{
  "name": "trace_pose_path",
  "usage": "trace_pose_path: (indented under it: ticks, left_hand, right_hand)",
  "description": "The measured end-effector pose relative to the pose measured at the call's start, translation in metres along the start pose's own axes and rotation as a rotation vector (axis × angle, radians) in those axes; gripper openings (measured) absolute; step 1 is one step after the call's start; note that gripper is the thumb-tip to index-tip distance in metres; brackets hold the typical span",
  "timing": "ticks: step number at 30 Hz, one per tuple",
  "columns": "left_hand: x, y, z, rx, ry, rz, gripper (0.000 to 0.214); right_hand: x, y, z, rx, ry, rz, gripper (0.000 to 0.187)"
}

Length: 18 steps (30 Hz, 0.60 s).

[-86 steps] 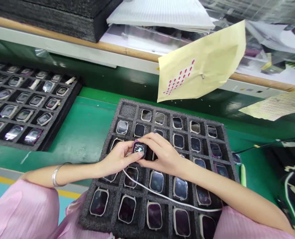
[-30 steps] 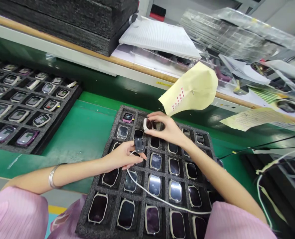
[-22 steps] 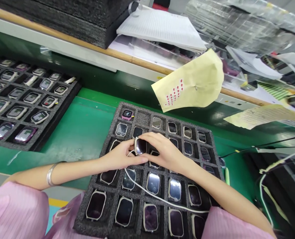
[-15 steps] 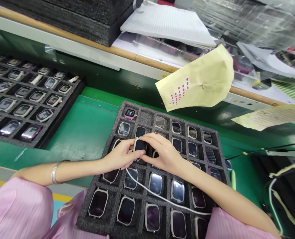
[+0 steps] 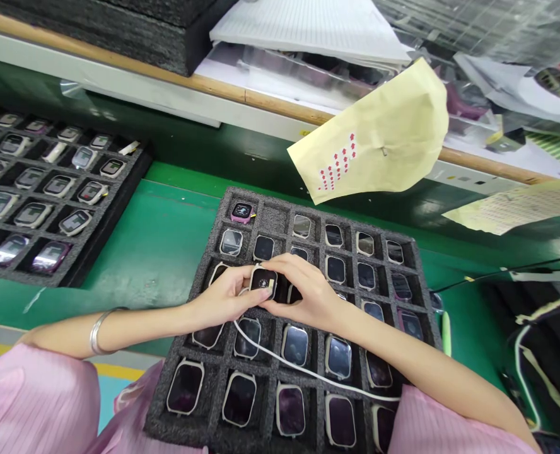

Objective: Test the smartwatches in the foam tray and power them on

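Note:
Above the foam tray's left-middle compartments, both hands hold a smartwatch case (image 5: 263,277) without a strap. Its screen is lit with a dial and a small pale yellow patch. My left hand (image 5: 227,295) grips its left side, thumb across the lower edge of the screen. Fingers of my right hand (image 5: 303,287) close on its top and right side. A white cable (image 5: 299,371) runs from under my left hand to the right sleeve; its end is hidden. Beneath lies the dark foam tray (image 5: 275,217), with watch cases in its compartments.
A second foam tray (image 5: 79,268) of watches lies left on the green bench (image 5: 133,243). Behind, a shelf edge (image 5: 256,98) carries black foam blocks (image 5: 119,25) and papers (image 5: 308,31). A yellow paper sheet (image 5: 379,142) hangs over the bench. Dark cables (image 5: 511,274) lie at right.
The held watch's dark screen has lit up, showing a dial and a yellowish patch. Both hands keep their hold with little movement, while the view has shifted slightly.

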State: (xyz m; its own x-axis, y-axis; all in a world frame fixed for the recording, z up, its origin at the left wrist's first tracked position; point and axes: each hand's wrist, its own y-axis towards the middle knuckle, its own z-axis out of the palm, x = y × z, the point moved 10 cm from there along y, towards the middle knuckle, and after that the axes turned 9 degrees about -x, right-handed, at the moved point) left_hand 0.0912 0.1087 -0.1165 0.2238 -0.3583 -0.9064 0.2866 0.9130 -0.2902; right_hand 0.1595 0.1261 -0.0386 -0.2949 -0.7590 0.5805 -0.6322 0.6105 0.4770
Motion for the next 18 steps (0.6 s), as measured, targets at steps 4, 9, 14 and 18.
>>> trace_pose_path:
  ticks: [4,9,14,18]
  left_hand:
    - [-0.006,-0.002,0.003,0.048,0.051,0.019,0.026]
    - [0.000,-0.009,0.013,0.244,-0.001,-0.089,0.036]
    - [-0.001,-0.009,0.012,0.230,-0.009,-0.064,0.031]
    - [-0.005,-0.004,0.006,0.081,0.049,0.008,0.028]
  right_hand:
    - [-0.006,0.002,-0.005,0.064,0.196,0.056,0.045]
    - [-0.025,0.000,-0.002,0.056,0.635,0.231,0.030]
    - [-0.034,-0.001,0.007,0.060,0.756,0.315,0.027]
    - [-0.021,0.005,0.000,0.133,0.559,0.166,0.041]
